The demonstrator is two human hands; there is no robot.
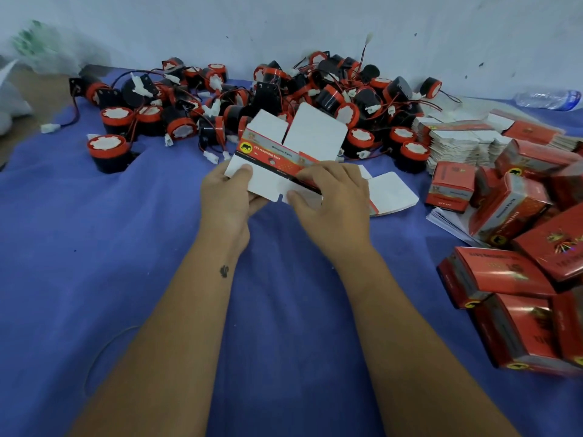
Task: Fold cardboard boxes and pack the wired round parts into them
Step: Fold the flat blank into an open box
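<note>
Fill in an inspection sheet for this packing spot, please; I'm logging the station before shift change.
Surface: blue cloth, wrinkled.
Job's things: flat box held in the air, flaps unfolded; pile of round parts behind; folded red boxes at right; stack of flat blanks.
Clutter: plastic bottle far right; plastic bags far left.
Grippers: left hand and right hand both grip the flat box.
Cables: red and black leads with white plugs, tangled through the pile.
Surroundings: pale wall.
</note>
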